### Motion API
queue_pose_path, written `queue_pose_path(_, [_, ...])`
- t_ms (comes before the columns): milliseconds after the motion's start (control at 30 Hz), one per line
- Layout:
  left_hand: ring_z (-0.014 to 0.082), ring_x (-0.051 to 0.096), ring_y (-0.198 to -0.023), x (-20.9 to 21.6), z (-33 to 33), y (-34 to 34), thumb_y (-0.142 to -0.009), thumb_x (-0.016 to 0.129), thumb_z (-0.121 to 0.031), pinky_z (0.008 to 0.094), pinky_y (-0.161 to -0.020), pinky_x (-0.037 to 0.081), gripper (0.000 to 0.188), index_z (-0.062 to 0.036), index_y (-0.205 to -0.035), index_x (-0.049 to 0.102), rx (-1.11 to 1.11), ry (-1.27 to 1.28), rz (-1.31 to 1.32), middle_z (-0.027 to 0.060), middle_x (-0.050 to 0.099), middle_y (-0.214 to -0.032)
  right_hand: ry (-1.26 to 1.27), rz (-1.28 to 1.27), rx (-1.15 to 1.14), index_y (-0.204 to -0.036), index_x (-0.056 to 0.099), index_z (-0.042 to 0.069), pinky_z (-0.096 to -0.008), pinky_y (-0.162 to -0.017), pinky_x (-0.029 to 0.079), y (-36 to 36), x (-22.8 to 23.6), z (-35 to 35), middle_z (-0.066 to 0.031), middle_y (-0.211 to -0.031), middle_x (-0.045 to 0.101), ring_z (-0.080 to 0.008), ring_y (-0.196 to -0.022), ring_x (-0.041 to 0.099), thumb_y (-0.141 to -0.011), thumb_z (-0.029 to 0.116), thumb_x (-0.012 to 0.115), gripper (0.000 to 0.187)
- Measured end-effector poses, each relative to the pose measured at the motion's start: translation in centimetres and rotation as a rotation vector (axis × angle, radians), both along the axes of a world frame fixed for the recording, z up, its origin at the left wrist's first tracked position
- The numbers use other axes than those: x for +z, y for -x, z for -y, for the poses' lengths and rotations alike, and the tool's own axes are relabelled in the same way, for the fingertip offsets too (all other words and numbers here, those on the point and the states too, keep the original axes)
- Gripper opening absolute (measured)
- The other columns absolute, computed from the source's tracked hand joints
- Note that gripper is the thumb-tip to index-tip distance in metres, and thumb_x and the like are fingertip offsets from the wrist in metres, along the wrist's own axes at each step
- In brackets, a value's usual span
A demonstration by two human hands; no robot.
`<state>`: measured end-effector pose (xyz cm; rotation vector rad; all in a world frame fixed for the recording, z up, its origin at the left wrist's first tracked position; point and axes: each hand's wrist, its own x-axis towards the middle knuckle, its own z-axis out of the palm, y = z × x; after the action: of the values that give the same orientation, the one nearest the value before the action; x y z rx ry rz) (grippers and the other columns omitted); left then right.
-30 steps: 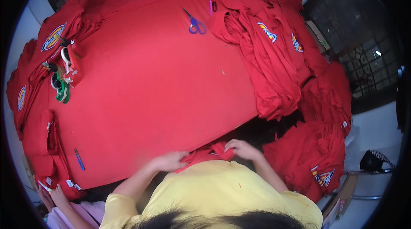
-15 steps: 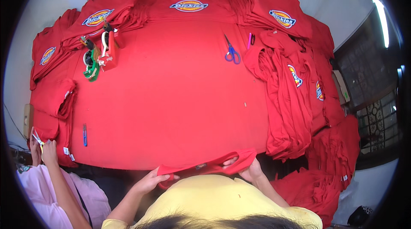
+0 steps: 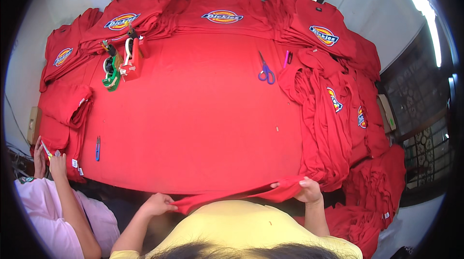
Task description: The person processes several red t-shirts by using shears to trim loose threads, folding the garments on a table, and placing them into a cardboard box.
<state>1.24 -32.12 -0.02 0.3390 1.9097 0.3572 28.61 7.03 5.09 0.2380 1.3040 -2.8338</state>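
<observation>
A red T-shirt [image 3: 241, 196] is stretched taut across my front, just off the near edge of the table. My left hand [image 3: 160, 204] is closed on its left end, thumb and fingers pinched together. At the opposite end my right hand [image 3: 310, 192] grips the cloth, with part of the fingers behind the fabric. Most of the shirt hangs below the table edge, hidden from view.
Stacks of red shirts with round emblems [image 3: 222, 15] line the far side. A loose heap [image 3: 324, 133] lies at right. Purple scissors [image 3: 266, 73], a blue thread snipper [image 3: 98, 148] and tape dispensers [image 3: 112, 73] rest on the red table cloth [image 3: 193, 123]. A co-worker's hand [image 3: 58, 164] works at left, near scissors.
My hands have moved farther apart, pulling the shirt wider. Its dark neck label no longer shows. My right hand has turned more upright, and the whole view has shifted slightly.
</observation>
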Motion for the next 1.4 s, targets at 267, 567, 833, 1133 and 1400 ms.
queue_pose_path(267, [0.0298, 0.053, -0.116, 2.6, -2.2, -1.6, -0.082, 0.066, -0.017, 0.0442, -0.103, 0.039, 0.053, -0.002, -0.128, 0.046, 1.041, -1.464, 0.751, 0.0139, 0.055, -0.126, -0.205, 0.349, -0.485, -0.11, 0.059, -0.007, -0.0397, -0.096, 0.045, 1.5, -1.5, -3.3, -0.0157, -0.109, 0.065, -0.0256, -0.106, 0.061, -0.094, 0.015, 0.056, 0.028])
queue_pose_path(567, [0.0309, 0.059, -0.11, 2.0, -0.2, -0.5, -0.087, 0.062, -0.024, 0.0479, -0.1, 0.042, 0.049, 0.0021, -0.126, 0.048, 0.899, -1.266, 0.696, 0.0165, 0.06, -0.121, 0.299, 0.027, -0.293, -0.125, 0.054, -0.001, -0.0443, -0.11, 0.03, 1.9, -5.1, -1.5, -0.0134, -0.13, 0.056, -0.0277, -0.125, 0.049, -0.097, 0.028, 0.04, 0.043])
queue_pose_path(833, [0.0326, 0.056, -0.114, 5.6, 3.3, 0.6, -0.068, 0.077, -0.013, 0.0497, -0.1, 0.04, 0.065, 0.0058, -0.124, 0.051, 0.664, -1.496, 0.5, 0.0173, 0.059, -0.121, -0.016, -0.204, -0.006, -0.119, 0.054, -0.01, -0.0499, -0.103, 0.037, 0.4, -0.5, -4.5, -0.0259, -0.124, 0.055, -0.0381, -0.118, 0.053, -0.087, 0.022, 0.059, 0.046])
queue_pose_path(1133, [0.0337, 0.047, -0.126, 15.0, -3.3, 15.1, -0.08, 0.061, 0.002, 0.0454, -0.104, 0.039, 0.065, 0.0103, -0.137, 0.031, 0.44, -1.552, 0.122, 0.0269, 0.045, -0.135, -0.222, -0.401, -0.17, -0.125, 0.046, -0.005, -0.0375, -0.092, 0.046, 18.6, 4.0, -11.1, -0.0155, -0.12, 0.056, -0.0245, -0.107, 0.057, -0.085, 0.015, 0.063, 0.047])
queue_pose_path(1400, [0.0083, 0.061, -0.06, 0.6, -8.8, 27.4, -0.087, 0.064, -0.034, 0.0195, -0.041, 0.039, 0.041, 0.0016, -0.107, 0.06, 0.683, -0.653, -0.094, 0.0067, 0.068, -0.089, -0.566, 0.373, -0.401, -0.105, 0.059, 0.002, -0.032, -0.071, 0.051, 31.9, -9.2, -13.0, -0.0094, -0.097, 0.065, -0.0188, -0.08, 0.063, -0.094, 0.029, 0.055, 0.03])
